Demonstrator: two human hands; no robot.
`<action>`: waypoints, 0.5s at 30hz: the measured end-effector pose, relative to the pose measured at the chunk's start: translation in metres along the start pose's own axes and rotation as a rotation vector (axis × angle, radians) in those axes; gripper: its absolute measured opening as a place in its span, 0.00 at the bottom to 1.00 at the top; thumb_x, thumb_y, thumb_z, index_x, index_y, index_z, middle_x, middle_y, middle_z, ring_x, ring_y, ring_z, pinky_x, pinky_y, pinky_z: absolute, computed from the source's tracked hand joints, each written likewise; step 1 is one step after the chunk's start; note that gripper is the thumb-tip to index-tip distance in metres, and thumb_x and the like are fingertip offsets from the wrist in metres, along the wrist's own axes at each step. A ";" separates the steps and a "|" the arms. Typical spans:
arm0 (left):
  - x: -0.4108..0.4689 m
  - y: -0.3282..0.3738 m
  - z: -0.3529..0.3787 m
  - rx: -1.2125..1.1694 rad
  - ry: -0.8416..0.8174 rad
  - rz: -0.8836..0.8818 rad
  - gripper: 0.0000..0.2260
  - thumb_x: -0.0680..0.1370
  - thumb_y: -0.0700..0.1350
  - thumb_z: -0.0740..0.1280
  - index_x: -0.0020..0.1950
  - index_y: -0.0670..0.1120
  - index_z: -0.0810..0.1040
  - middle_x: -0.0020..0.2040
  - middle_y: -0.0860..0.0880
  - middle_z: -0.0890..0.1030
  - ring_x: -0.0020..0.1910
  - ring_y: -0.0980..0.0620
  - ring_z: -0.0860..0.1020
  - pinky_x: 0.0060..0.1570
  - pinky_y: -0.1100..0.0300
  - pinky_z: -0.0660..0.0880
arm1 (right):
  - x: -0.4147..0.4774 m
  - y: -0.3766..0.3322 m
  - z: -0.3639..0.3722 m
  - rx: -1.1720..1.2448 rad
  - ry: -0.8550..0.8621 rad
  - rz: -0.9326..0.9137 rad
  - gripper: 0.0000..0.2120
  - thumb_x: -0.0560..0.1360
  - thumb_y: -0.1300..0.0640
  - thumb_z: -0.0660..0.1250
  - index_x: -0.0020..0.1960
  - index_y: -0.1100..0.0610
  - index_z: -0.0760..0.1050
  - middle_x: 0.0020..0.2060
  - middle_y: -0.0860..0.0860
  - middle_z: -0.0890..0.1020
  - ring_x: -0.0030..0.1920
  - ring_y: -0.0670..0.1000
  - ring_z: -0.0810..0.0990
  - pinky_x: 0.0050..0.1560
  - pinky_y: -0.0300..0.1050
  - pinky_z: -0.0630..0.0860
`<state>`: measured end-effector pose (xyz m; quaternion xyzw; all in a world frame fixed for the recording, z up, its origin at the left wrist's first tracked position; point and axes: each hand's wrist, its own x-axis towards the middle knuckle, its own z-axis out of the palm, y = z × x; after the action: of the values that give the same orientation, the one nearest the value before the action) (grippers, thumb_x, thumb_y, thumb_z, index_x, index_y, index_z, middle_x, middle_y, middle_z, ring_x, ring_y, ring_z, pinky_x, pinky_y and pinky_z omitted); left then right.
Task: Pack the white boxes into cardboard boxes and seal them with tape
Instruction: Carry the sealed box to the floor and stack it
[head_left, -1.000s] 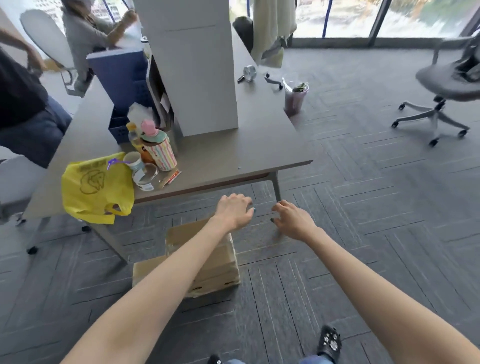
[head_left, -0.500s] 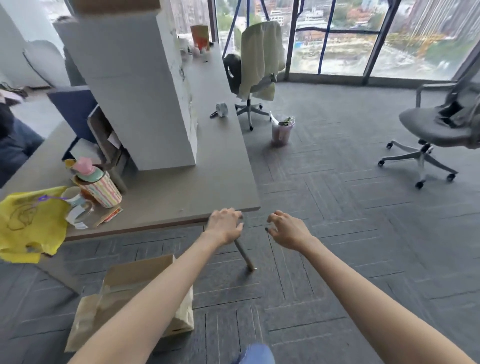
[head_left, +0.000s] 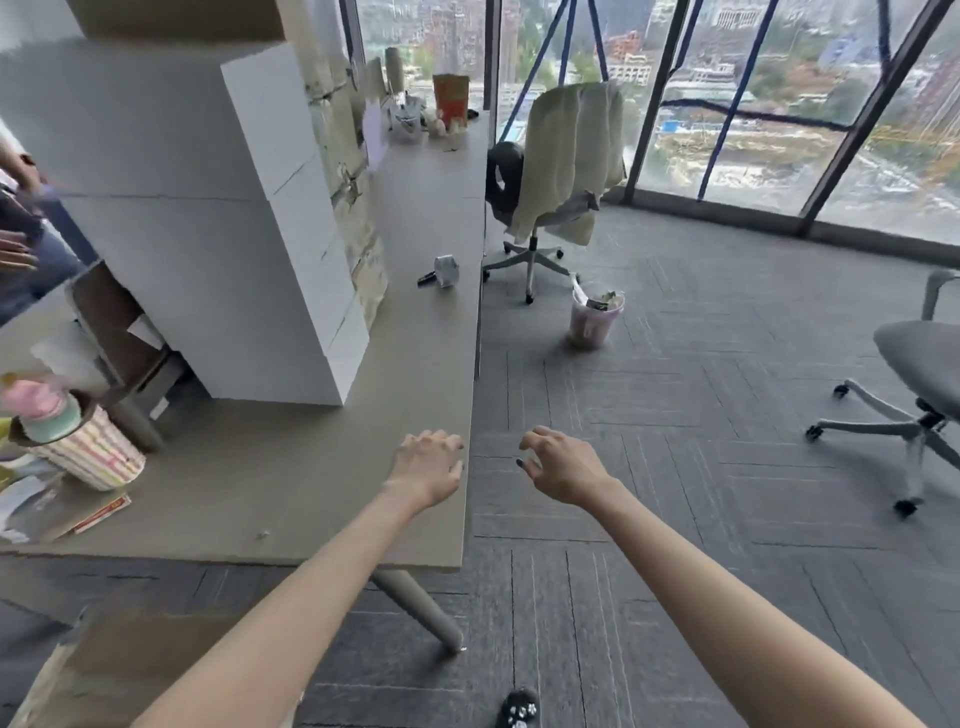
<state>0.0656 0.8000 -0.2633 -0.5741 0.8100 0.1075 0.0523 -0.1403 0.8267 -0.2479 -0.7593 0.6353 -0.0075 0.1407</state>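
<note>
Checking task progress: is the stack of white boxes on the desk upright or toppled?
Upright: the stack of white boxes stands squarely on the desk, a cardboard box on top.

forearms: bare | right hand: dark nail polish on thumb | shoe: black, pale round studs

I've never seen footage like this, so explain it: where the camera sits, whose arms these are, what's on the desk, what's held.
No machine: a person wears a head camera looking down, so both bare arms are theirs. The left hand is over the edge of the grey desk, the right hand over the grey carpet; fingers loosely curled, both empty. On the desk stand a stack of white boxes and a striped cup. A brown cardboard box lies on the carpet.
</note>
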 end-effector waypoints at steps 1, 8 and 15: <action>0.019 0.001 -0.005 -0.006 -0.001 -0.022 0.17 0.82 0.50 0.58 0.71 0.50 0.70 0.69 0.49 0.74 0.69 0.49 0.70 0.68 0.54 0.64 | 0.019 0.012 -0.006 -0.014 -0.012 -0.017 0.16 0.82 0.52 0.58 0.67 0.56 0.73 0.65 0.51 0.75 0.62 0.55 0.76 0.57 0.49 0.71; 0.130 0.015 -0.042 -0.030 0.083 -0.107 0.18 0.83 0.50 0.58 0.72 0.49 0.70 0.72 0.49 0.71 0.71 0.49 0.68 0.70 0.56 0.61 | 0.139 0.085 -0.047 -0.109 -0.008 -0.159 0.17 0.81 0.50 0.58 0.66 0.55 0.71 0.66 0.51 0.73 0.67 0.53 0.70 0.64 0.50 0.67; 0.244 0.037 -0.068 -0.092 0.133 -0.241 0.22 0.83 0.51 0.57 0.77 0.50 0.62 0.79 0.50 0.61 0.77 0.50 0.58 0.76 0.53 0.53 | 0.265 0.157 -0.090 -0.129 0.014 -0.354 0.24 0.81 0.49 0.59 0.74 0.53 0.64 0.74 0.48 0.66 0.73 0.50 0.63 0.70 0.48 0.62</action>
<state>-0.0484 0.5720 -0.2440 -0.6747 0.7313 0.0993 -0.0153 -0.2577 0.5279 -0.2415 -0.8665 0.4921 0.0033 0.0840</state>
